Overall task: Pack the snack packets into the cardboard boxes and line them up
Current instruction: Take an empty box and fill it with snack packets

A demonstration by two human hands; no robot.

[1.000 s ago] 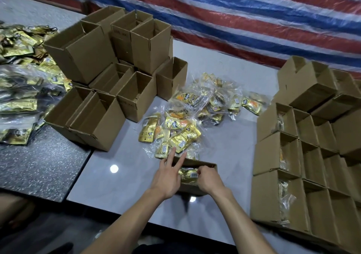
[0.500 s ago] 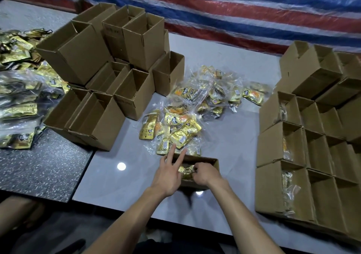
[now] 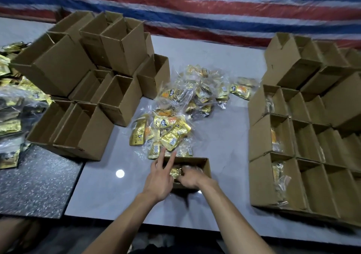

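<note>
A small open cardboard box stands on the white table right in front of me. A gold snack packet lies inside it. My left hand rests on the box's left side, its index and middle fingers straight and pointing at the loose pile of gold packets just behind the box. My right hand is blurred. It reaches into the box with curled fingers on the packet.
Empty open boxes are stacked at the left. Rows of boxes, some with packets in them, stand at the right. More gold packets lie on a dark speckled table at the far left. A striped tarp hangs behind.
My right hand has moved from the box's near edge deeper into the box, pushing the packet down. My left hand has stayed at the box's left side.
</note>
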